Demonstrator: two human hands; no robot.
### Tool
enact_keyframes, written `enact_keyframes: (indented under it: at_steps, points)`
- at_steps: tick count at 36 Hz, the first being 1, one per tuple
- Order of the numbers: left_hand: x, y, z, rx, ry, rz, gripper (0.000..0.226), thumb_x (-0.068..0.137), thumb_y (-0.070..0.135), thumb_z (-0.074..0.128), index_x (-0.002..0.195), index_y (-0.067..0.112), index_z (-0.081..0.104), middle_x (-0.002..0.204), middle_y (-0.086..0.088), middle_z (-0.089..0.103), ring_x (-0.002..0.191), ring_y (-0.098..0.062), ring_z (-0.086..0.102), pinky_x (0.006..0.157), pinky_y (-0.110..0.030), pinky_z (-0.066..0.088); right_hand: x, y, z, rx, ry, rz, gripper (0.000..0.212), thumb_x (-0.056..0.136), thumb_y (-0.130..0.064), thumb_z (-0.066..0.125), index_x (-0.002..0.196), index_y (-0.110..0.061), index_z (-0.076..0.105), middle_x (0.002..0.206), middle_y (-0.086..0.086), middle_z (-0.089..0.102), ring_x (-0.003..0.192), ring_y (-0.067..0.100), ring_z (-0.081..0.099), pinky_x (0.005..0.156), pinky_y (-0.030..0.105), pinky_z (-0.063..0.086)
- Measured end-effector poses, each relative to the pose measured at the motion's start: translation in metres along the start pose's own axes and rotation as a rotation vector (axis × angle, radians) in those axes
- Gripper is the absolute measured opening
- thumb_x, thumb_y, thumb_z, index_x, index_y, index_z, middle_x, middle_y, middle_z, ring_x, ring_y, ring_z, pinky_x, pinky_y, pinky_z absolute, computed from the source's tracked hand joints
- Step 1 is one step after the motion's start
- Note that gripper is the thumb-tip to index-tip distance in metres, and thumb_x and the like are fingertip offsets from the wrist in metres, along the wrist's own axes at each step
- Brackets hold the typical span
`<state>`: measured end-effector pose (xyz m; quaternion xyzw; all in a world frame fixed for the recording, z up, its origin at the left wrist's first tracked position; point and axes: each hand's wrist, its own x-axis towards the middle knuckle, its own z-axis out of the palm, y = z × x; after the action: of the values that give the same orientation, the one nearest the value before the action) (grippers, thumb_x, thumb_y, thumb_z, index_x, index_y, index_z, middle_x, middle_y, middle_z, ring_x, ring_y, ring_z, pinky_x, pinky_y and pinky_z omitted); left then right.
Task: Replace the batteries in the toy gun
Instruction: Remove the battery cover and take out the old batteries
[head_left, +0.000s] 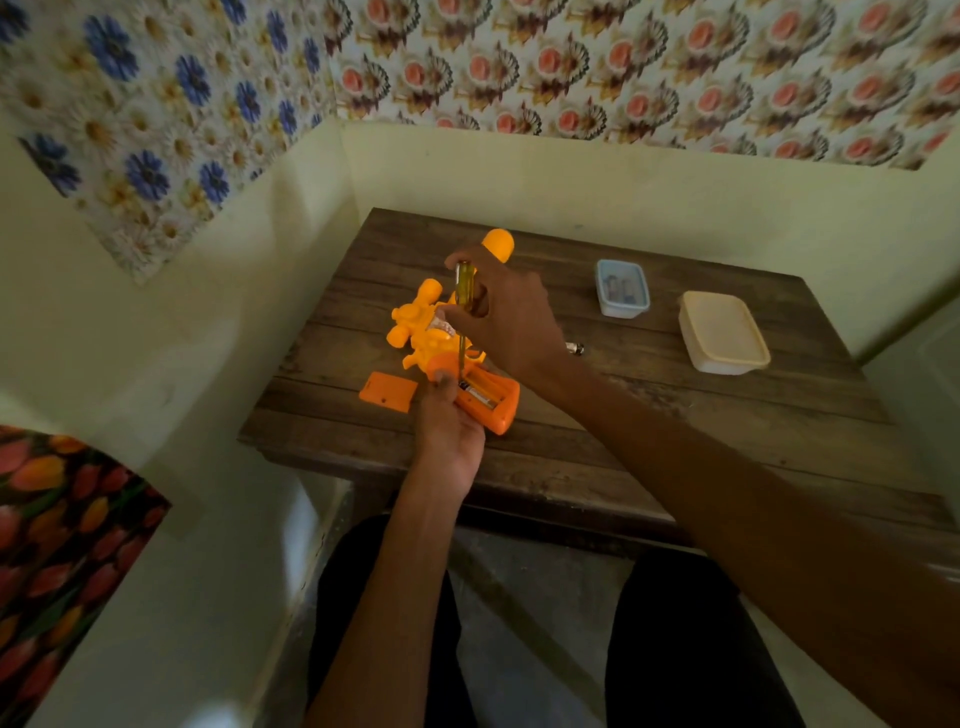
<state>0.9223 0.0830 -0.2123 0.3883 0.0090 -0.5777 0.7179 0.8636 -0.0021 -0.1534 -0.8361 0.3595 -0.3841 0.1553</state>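
An orange toy gun (423, 332) lies on the wooden table (649, 405), its grip toward me with the battery compartment (488, 397) uncovered and a battery visible inside. My left hand (449, 431) holds the grip at its near side. My right hand (506, 312) grips a yellow-handled screwdriver (464, 291) upright, its tip down in the compartment at the battery's end. The orange compartment cover (388, 391) lies flat on the table left of the grip. A loose battery (575, 348) rests on the table right of my right wrist.
A small clear blue box (622, 288) with batteries inside stands at the back right of the table. A larger cream lidded container (723, 332) sits further right. Walls close in on the left and behind. My knees are under the table's near edge.
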Motion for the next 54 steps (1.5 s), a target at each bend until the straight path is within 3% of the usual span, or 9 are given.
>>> enact_keyframes:
  at_steps: [8, 18, 21, 24, 29, 32, 42, 47, 54]
  points:
    - [0.001, -0.004, 0.001, 0.067, 0.001, 0.01, 0.038, 0.103, 0.016, 0.041, 0.14, 0.008, 0.047, 0.132, -0.017, 0.058, 0.094, -0.018, 0.064, 0.082, -0.033, 0.051, 0.034, 0.0, -0.001, -0.028, -0.235, -0.049, 0.047, 0.075, -0.023, 0.078, 0.117, -0.007, 0.063, 0.083, 0.004, 0.065, 0.075, 0.01, 0.05, 0.065, 0.022, 0.033]
    - [0.003, -0.005, 0.0, 0.097, -0.032, 0.027, 0.037, 0.103, 0.018, 0.039, 0.138, 0.01, 0.046, 0.105, -0.008, 0.066, 0.09, -0.017, 0.064, 0.078, -0.034, 0.051, 0.054, 0.009, 0.017, -0.126, -0.348, 0.014, 0.039, 0.086, -0.022, 0.067, 0.123, -0.012, 0.062, 0.101, 0.014, 0.07, 0.096, 0.024, 0.063, 0.07, 0.023, 0.035]
    - [0.007, -0.005, -0.002, 0.04, -0.007, 0.008, 0.036, 0.103, 0.017, 0.039, 0.137, 0.011, 0.048, 0.124, -0.01, 0.063, 0.095, -0.016, 0.063, 0.083, -0.034, 0.049, 0.048, 0.013, 0.01, 0.074, -0.2, 0.212, 0.038, 0.09, -0.013, 0.057, 0.128, -0.016, 0.059, 0.105, 0.01, 0.069, 0.083, 0.009, 0.056, 0.07, 0.02, 0.041]
    - [0.009, -0.003, -0.002, 0.02, -0.003, -0.005, 0.034, 0.103, 0.016, 0.039, 0.135, 0.012, 0.05, 0.117, -0.008, 0.065, 0.096, -0.017, 0.063, 0.083, -0.034, 0.05, 0.034, 0.028, -0.003, 0.307, -0.257, 0.342, 0.041, 0.085, 0.001, 0.047, 0.12, -0.015, 0.06, 0.071, -0.002, 0.063, 0.054, 0.01, 0.058, 0.051, 0.022, 0.048]
    - [0.007, -0.002, -0.002, 0.01, -0.004, -0.009, 0.034, 0.102, 0.016, 0.041, 0.135, 0.012, 0.051, 0.124, -0.009, 0.064, 0.102, -0.02, 0.063, 0.083, -0.035, 0.05, 0.004, 0.042, -0.022, -0.049, -0.524, -0.068, 0.023, 0.085, -0.016, 0.059, 0.106, -0.022, 0.065, 0.084, -0.015, 0.063, 0.071, 0.004, 0.059, 0.067, 0.023, 0.048]
    - [0.005, -0.004, -0.001, 0.01, -0.048, -0.003, 0.035, 0.103, 0.018, 0.039, 0.134, 0.013, 0.053, 0.124, -0.009, 0.066, 0.111, -0.023, 0.063, 0.096, -0.04, 0.049, -0.009, 0.048, -0.023, -0.08, -0.615, -0.218, 0.021, 0.083, -0.019, 0.057, 0.102, -0.025, 0.062, 0.089, 0.004, 0.064, 0.08, 0.021, 0.059, 0.071, 0.039, 0.049]
    - [0.003, -0.007, -0.003, 0.034, -0.099, 0.024, 0.036, 0.103, 0.019, 0.039, 0.136, 0.013, 0.052, 0.11, -0.005, 0.069, 0.097, -0.018, 0.066, 0.091, -0.038, 0.05, -0.018, 0.038, -0.023, -0.088, -0.72, -0.224, 0.014, 0.087, -0.019, 0.052, 0.098, -0.019, 0.06, 0.086, 0.003, 0.063, 0.074, 0.016, 0.053, 0.065, 0.032, 0.042]
    - [0.005, -0.005, -0.004, -0.005, -0.104, 0.016, 0.029, 0.104, 0.021, 0.034, 0.117, 0.015, 0.059, 0.075, -0.001, 0.07, 0.082, -0.015, 0.066, 0.091, -0.041, 0.048, -0.017, 0.039, -0.025, -0.093, -0.703, -0.244, 0.013, 0.095, -0.018, 0.056, 0.089, -0.01, 0.063, 0.071, -0.018, 0.041, 0.065, -0.006, 0.045, 0.065, 0.011, 0.031]
    - [0.005, -0.009, -0.003, 0.072, -0.09, 0.028, 0.038, 0.102, 0.021, 0.039, 0.137, 0.014, 0.052, 0.12, -0.01, 0.066, 0.119, -0.026, 0.059, 0.104, -0.045, 0.043, -0.021, 0.04, -0.021, -0.038, -0.587, -0.249, 0.018, 0.09, -0.025, 0.052, 0.103, -0.024, 0.064, 0.09, 0.002, 0.066, 0.081, 0.019, 0.06, 0.071, 0.043, 0.049]
